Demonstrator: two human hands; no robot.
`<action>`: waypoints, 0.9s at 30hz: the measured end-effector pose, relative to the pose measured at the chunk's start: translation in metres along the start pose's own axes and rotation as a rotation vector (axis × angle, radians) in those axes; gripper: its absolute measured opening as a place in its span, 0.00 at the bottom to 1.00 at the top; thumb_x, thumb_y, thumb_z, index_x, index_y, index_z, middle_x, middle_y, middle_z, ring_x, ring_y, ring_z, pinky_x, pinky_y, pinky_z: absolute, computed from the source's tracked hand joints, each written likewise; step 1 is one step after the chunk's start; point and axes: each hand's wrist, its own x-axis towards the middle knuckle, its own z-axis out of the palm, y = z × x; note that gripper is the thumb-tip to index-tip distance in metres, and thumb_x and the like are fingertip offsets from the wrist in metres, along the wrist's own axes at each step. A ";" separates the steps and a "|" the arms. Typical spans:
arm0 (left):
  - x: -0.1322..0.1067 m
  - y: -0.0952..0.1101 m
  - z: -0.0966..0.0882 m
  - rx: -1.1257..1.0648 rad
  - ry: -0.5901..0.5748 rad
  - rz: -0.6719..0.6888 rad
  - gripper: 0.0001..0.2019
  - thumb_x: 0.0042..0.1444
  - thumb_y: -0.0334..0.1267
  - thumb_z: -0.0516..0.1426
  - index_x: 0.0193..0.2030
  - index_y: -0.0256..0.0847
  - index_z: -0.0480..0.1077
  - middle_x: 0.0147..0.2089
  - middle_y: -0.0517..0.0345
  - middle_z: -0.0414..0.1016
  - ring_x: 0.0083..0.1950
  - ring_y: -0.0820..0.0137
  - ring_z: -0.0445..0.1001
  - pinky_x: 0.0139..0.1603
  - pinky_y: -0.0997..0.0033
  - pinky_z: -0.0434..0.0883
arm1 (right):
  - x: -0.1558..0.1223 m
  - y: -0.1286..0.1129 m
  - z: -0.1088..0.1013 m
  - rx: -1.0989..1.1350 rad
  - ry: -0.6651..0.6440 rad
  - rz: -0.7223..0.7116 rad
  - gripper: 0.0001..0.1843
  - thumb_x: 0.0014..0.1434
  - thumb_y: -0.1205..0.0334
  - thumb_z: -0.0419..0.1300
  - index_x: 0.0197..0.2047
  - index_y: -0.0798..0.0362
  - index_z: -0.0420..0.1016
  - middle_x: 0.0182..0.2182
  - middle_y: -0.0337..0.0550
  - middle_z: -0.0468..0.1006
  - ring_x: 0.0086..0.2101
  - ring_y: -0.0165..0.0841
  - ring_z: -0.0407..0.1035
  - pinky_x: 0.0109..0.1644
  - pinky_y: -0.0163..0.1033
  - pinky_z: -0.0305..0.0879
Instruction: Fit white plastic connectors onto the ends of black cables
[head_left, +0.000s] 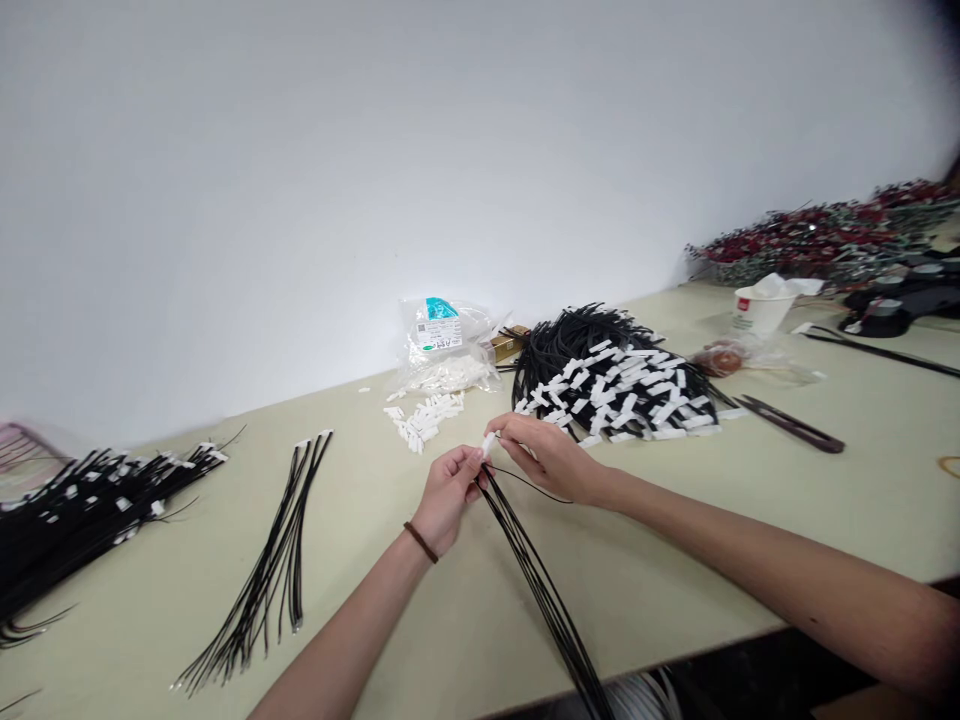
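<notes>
My left hand [455,482] pinches a white plastic connector [489,443] at the end of a bundle of thin black wires [534,575]. The bundle runs down over the table's front edge. My right hand [541,452] is closed at the top of the same connector, its fingertips pressed against it. One loose black wire [531,486] sticks out to the right below my right hand. Just beyond my hands lies a scatter of small white connector housings [424,420]. What my right fingertips grip, beyond the connector, is too small to make out.
Behind stands a clear plastic bag [450,345]. A pile of black wires with white connectors [615,390] lies right of it, then tweezers [795,424] and a paper cup [761,308]. Two finished-looking wire bundles [281,540] and a larger black wire heap [90,515] lie left.
</notes>
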 end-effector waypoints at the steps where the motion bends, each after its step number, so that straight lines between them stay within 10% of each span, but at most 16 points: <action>1: 0.000 0.000 0.000 -0.006 0.000 -0.002 0.17 0.42 0.49 0.62 0.25 0.35 0.68 0.25 0.58 0.67 0.24 0.79 0.58 0.21 0.78 0.48 | 0.000 0.000 0.000 0.002 -0.002 0.002 0.08 0.63 0.68 0.43 0.39 0.53 0.62 0.41 0.48 0.71 0.41 0.33 0.67 0.43 0.40 0.66; 8: 0.004 -0.003 -0.004 -0.099 0.049 -0.020 0.16 0.41 0.47 0.63 0.26 0.34 0.69 0.24 0.59 0.66 0.23 0.79 0.59 0.19 0.79 0.48 | 0.000 -0.005 -0.002 -0.164 0.099 0.031 0.07 0.62 0.64 0.49 0.42 0.55 0.65 0.47 0.52 0.69 0.48 0.36 0.63 0.50 0.45 0.63; 16: 0.005 -0.003 -0.006 -0.161 0.083 -0.048 0.15 0.40 0.46 0.63 0.24 0.34 0.69 0.20 0.62 0.64 0.23 0.79 0.59 0.21 0.78 0.52 | 0.001 -0.008 -0.003 -0.332 0.042 -0.445 0.09 0.59 0.70 0.53 0.43 0.53 0.69 0.39 0.43 0.75 0.43 0.33 0.65 0.45 0.41 0.64; 24: 0.006 -0.003 -0.005 -0.166 0.075 -0.049 0.15 0.39 0.45 0.64 0.23 0.35 0.69 0.20 0.62 0.65 0.22 0.79 0.60 0.21 0.78 0.52 | -0.001 -0.003 0.002 -0.202 0.071 -0.406 0.11 0.60 0.72 0.52 0.43 0.53 0.70 0.39 0.43 0.76 0.42 0.33 0.67 0.43 0.40 0.66; 27: 0.006 -0.003 -0.006 -0.165 0.088 -0.050 0.15 0.39 0.46 0.64 0.24 0.34 0.70 0.22 0.61 0.67 0.23 0.79 0.60 0.21 0.78 0.52 | 0.002 -0.010 -0.001 0.087 0.103 -0.186 0.09 0.60 0.69 0.52 0.42 0.52 0.71 0.37 0.44 0.76 0.41 0.32 0.68 0.45 0.40 0.67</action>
